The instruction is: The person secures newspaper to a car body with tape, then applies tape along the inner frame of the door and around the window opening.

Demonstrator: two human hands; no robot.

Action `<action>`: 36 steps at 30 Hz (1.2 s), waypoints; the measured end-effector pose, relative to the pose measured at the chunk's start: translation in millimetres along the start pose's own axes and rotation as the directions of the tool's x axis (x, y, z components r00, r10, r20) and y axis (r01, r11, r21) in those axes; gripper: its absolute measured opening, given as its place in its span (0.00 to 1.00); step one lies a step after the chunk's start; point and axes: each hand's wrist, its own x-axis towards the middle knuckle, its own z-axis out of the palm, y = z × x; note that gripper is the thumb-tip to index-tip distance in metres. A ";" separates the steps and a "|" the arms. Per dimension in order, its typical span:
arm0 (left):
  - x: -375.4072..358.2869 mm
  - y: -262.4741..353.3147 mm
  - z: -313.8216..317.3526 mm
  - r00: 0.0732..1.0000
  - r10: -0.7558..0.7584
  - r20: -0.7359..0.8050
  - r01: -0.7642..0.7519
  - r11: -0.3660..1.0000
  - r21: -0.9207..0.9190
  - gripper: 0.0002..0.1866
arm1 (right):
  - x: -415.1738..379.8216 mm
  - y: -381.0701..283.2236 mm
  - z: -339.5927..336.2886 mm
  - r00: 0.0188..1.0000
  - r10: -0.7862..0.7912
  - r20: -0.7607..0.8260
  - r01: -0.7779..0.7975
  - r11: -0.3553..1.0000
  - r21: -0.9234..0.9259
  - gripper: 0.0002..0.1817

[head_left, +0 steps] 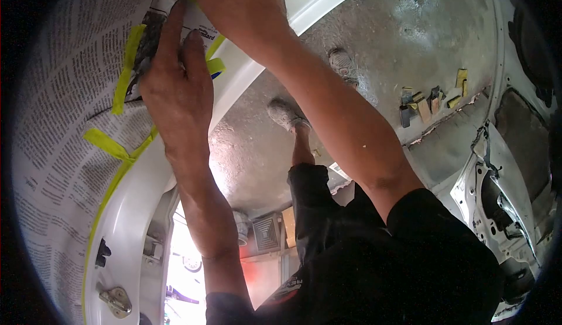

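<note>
Printed newspaper (64, 114) covers the curved surface on the left, its edge held by yellow-green masking tape (111, 190) along a white car body frame (120, 214). My left hand (178, 88) lies against the newspaper, index finger stretched up and thumb apart from it. Close by, a strip of yellow tape (127, 70) borders a dark gap in the paper. My right hand (240, 12) bends over the upper paper edge, fingers curled in; the top of the view cuts off part of it. A loose tape end (215, 66) sticks out beside my left thumb.
A concrete floor (374, 62) lies below, with my shoes (284, 114) on it. Several small blocks (422, 105) sit at the right. A stripped car door panel (503, 202) stands far right. A metal latch striker (117, 301) shows on the frame at lower left.
</note>
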 end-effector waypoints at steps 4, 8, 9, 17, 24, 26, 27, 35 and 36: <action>-14.8 12.7 -17.1 0.957 -0.241 0.162 0.274 0.934 -0.229 0.23 | -15.9 25.4 -3.4 0.999 -0.004 0.035 0.006 0.999 -0.032 0.19; -45.7 19.5 -23.0 0.909 -0.330 0.256 0.414 0.791 -0.451 0.29 | -78.3 36.1 -37.0 0.961 0.134 0.240 -0.123 0.991 -0.061 0.19; -53.2 20.7 -21.4 0.905 -0.329 0.268 0.421 0.773 -0.475 0.31 | -84.3 39.8 -41.1 0.941 0.144 0.306 -0.123 0.988 -0.090 0.18; -95.3 37.9 5.9 0.946 -0.322 0.045 0.299 0.806 -0.510 0.31 | -86.6 54.7 -45.7 0.823 0.299 0.482 -0.390 0.916 0.099 0.15; -102.8 39.7 12.6 0.960 -0.276 0.054 0.270 0.850 -0.453 0.28 | -95.1 60.6 -52.3 0.806 0.308 0.505 -0.392 0.917 0.066 0.11; -106.1 40.8 14.7 0.954 -0.292 0.070 0.290 0.835 -0.468 0.28 | -97.2 66.5 -55.2 0.801 0.286 0.526 -0.374 0.925 0.067 0.10; -107.5 40.4 16.2 0.957 -0.284 0.065 0.280 0.834 -0.475 0.28 | -98.0 68.5 -56.0 0.798 0.274 0.537 -0.364 0.929 0.068 0.09; -113.4 38.3 16.8 0.974 -0.210 0.080 0.225 0.915 -0.335 0.22 | -105.8 60.8 -60.0 0.942 -0.114 0.316 0.127 0.992 -0.021 0.13; -114.4 38.6 17.2 0.976 -0.205 0.078 0.219 0.921 -0.323 0.22 | -106.6 60.7 -60.2 0.938 -0.119 0.325 0.133 0.991 -0.021 0.13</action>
